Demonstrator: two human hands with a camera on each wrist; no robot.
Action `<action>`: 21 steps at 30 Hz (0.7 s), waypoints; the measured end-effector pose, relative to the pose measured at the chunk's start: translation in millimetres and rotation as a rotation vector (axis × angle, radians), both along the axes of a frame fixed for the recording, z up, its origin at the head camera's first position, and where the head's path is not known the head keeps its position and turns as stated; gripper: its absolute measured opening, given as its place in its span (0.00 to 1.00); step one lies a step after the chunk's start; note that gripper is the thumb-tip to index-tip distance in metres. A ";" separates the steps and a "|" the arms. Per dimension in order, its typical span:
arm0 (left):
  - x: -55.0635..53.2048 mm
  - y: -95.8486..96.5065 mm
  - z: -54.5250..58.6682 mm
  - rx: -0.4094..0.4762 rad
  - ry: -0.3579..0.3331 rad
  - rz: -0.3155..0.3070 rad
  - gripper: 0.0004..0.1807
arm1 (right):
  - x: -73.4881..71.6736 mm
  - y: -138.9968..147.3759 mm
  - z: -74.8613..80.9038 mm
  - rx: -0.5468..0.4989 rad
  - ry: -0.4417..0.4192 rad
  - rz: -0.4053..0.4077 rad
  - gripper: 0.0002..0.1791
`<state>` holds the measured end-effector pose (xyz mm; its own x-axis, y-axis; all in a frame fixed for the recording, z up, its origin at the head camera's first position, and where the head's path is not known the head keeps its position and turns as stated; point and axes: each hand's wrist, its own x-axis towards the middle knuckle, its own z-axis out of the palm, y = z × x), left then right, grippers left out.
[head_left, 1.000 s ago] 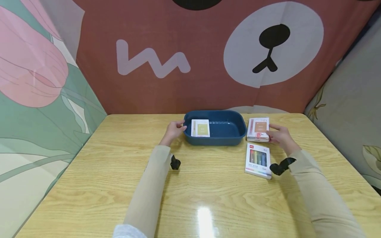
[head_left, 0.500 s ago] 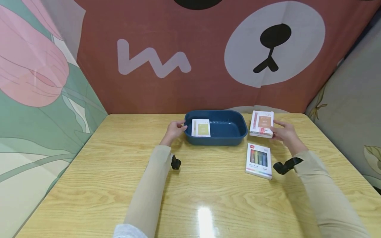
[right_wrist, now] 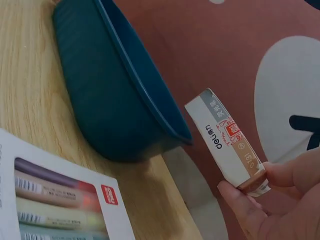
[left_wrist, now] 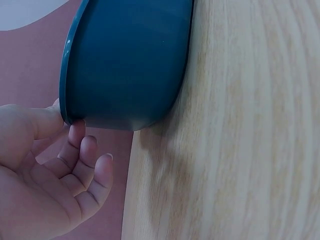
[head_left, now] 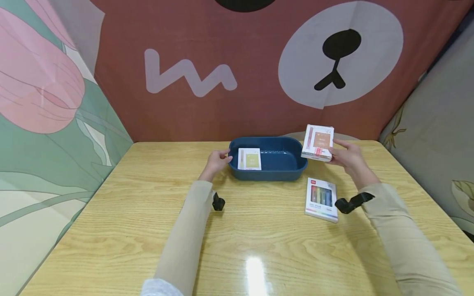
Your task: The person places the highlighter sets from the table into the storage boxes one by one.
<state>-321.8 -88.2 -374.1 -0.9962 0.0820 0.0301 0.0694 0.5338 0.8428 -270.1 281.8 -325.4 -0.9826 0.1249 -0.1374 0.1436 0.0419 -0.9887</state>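
Observation:
My left hand point(head_left: 216, 163) pinches the left rim of a dark blue plastic basin point(head_left: 268, 176), thumb over the edge and a fingertip beneath it in the left wrist view. Inside the basin, at its left end, lies a white box with a yellow-green panel point(head_left: 249, 159). My right hand point(head_left: 349, 159) grips the right end of a small white box with an orange-brown panel point(head_left: 317, 142), its printed narrow side point(right_wrist: 227, 140) showing in the right wrist view. That box is raised in the air beside the basin's right end, overlapping its rim in the head view.
A white windowed pack of coloured highlighter-like pens point(head_left: 321, 200) lies on the wooden table point(head_left: 259, 230), in front of the basin's right end. A red-brown cloth with a bear print point(head_left: 255, 111) hangs behind the table's far edge.
My right hand has lifted the orange-panelled box off the table, first moving it slightly right, then up and left toward the basin. My left hand has stayed on the rim.

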 end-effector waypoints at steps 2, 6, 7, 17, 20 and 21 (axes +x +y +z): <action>-0.1 -0.3 -0.2 -0.003 0.002 0.000 0.20 | 0.0 -6.2 1.0 0.001 0.004 0.024 0.32; -0.3 -0.6 -0.2 0.002 -0.012 0.002 0.20 | -1.2 -19.2 -0.5 0.044 0.030 0.047 0.31; -0.2 -0.5 -0.1 0.004 -0.014 0.001 0.20 | -1.8 -22.3 -1.4 0.066 0.038 0.047 0.30; -1.0 -0.1 -0.7 0.000 -0.017 0.005 0.20 | -13.2 -51.3 -9.6 0.249 0.096 0.030 0.23; -0.9 -0.1 -0.4 0.002 -0.025 0.008 0.21 | -16.4 -60.2 -9.6 0.348 0.103 0.020 0.21; -0.8 -0.1 -0.2 0.002 -0.023 0.008 0.21 | -17.3 -63.0 -9.3 0.395 0.107 0.024 0.21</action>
<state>-322.5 -88.4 -374.4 -0.9972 0.0740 0.0072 0.0456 0.5321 0.8454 -287.4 218.8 -334.7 -0.9921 0.1241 0.0199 0.0349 0.4238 -0.9051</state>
